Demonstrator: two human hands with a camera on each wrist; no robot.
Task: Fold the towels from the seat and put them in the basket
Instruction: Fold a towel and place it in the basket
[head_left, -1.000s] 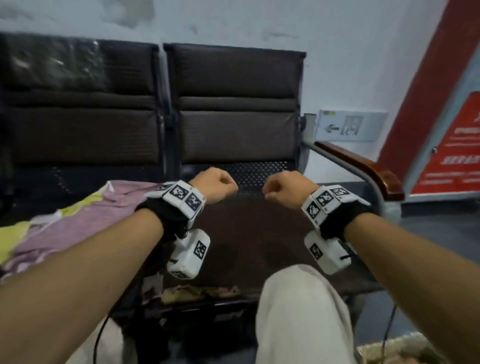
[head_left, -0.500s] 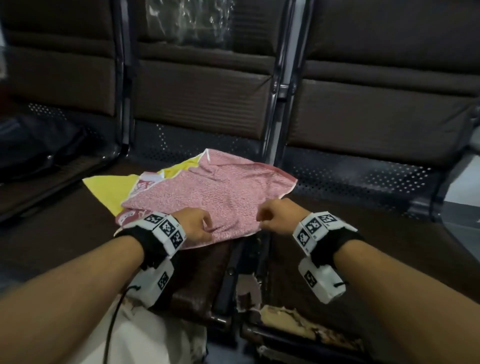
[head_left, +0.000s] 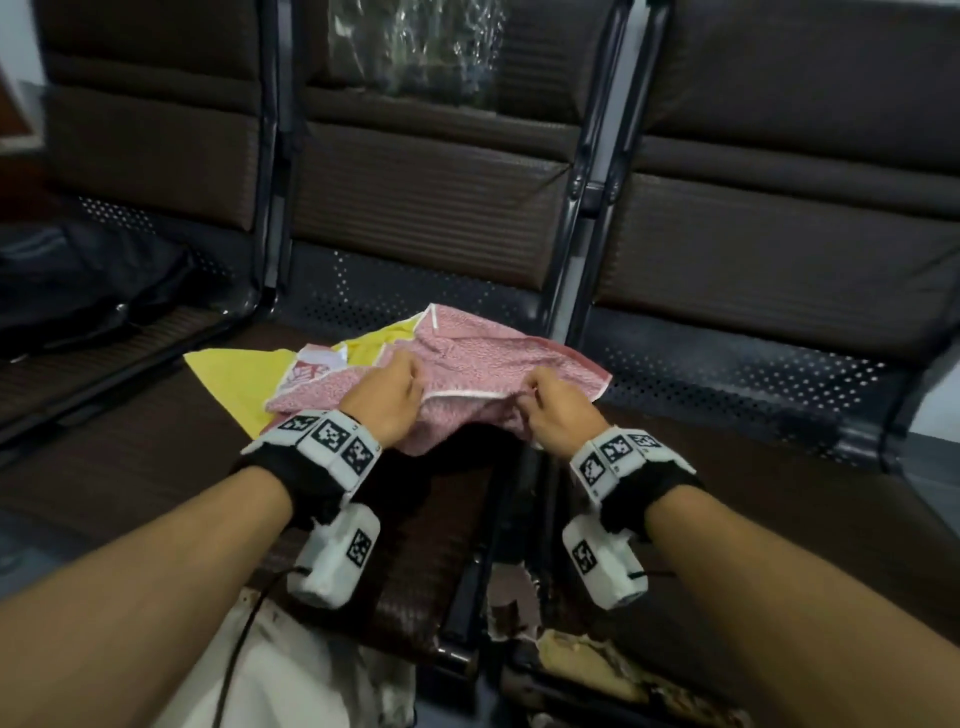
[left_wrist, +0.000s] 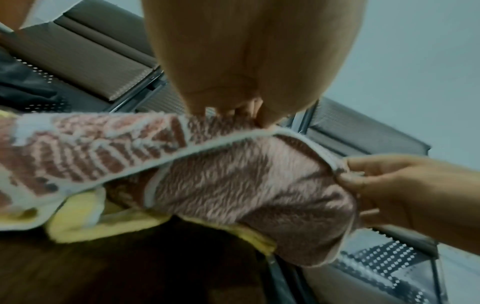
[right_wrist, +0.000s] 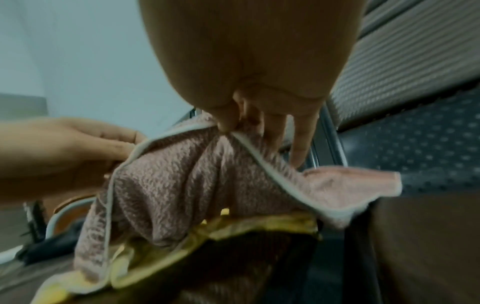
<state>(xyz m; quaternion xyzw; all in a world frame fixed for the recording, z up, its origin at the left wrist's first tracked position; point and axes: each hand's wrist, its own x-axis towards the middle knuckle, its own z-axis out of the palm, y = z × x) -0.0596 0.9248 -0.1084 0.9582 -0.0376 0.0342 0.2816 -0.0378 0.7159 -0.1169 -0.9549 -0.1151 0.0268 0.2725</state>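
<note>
Since half a second ago, both hands have gone from resting fisted at the near edge of the pink patterned terry towel (head_left: 467, 358) to lifting that edge off the brown padded seat (head_left: 395, 530). The left hand (head_left: 387, 402) has thumb and fingers pinched on the white-trimmed hem; the left wrist view shows its fingertips (left_wrist: 241, 107) closed on the cloth just above the fold. The right hand (head_left: 558, 413) grips the same hem a little to the right, its thumb and forefinger (right_wrist: 226, 121) nipping the trim while the remaining fingers lie straighter behind the cloth. Between the two hands the hem runs taut, and the towel's near part sags below them in a loose pouch. Its far part still lies on the seat, one corner reaching toward the metal frame post (head_left: 566, 291) between seats. Underneath it lies a yellow towel (head_left: 244, 379), spread flat and sticking out to the left. A black bag (head_left: 88, 291) sits on the neighbouring seat at far left.
</note>
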